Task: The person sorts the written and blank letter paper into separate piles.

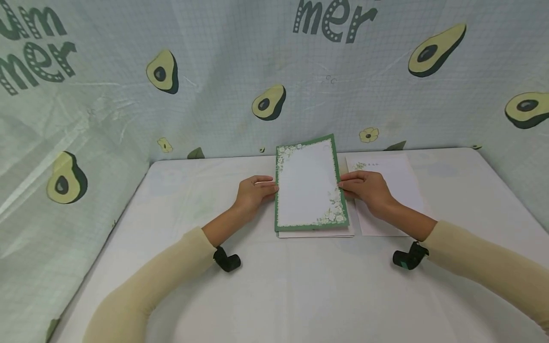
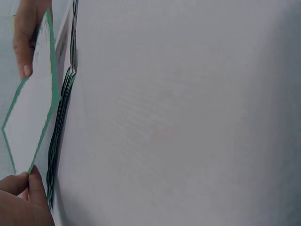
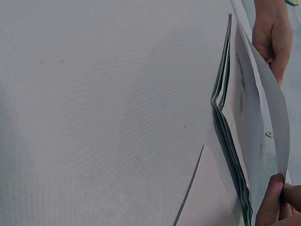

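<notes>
A sheet of paper with a green border and white flowers (image 1: 305,186) is held up over a stack of similar papers (image 1: 317,234). My left hand (image 1: 254,194) pinches its left edge between thumb and fingers. At the opposite edge, my right hand (image 1: 368,189) pinches it the same way. Seen from the left wrist, the sheet (image 2: 28,122) is bowed and raised off the stack (image 2: 61,117). From the right wrist, its plain back (image 3: 281,127) shows, apart from the folded-looking stack (image 3: 228,150) below.
Right of the stack lies a pale sheet (image 1: 386,221) with a small green print at its top, partly under my right hand and wrist. The white table (image 1: 291,295) meets an avocado-patterned cloth wall (image 1: 214,109) at the back. Black cameras hang at both wrists.
</notes>
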### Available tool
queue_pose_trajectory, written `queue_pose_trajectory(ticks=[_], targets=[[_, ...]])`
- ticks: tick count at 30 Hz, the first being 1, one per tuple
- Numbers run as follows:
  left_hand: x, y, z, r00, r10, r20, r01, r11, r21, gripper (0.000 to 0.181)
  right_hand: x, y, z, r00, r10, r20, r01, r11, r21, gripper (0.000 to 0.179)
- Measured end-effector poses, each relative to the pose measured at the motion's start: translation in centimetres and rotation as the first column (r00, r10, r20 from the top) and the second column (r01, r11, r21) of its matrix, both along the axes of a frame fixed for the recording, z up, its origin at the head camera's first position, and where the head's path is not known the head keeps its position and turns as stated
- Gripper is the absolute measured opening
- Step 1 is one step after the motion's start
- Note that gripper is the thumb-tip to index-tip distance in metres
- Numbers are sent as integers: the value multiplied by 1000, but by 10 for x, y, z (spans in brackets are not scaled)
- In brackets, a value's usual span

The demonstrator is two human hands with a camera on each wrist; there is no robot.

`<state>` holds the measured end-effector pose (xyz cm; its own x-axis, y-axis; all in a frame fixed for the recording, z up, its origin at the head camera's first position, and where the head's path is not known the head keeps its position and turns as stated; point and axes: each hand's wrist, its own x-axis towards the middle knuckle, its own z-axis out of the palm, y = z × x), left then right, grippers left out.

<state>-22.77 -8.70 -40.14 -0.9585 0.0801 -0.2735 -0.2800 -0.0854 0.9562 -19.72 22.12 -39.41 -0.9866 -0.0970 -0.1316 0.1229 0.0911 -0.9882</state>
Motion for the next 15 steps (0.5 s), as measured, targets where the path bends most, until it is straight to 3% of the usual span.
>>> queue_pose_trajectory(ticks=[15], targets=[[0,-2,2,1000,-3,-19,4,999,37,34,-3,-1,2,1000,13,4,-13,1000,1,41]])
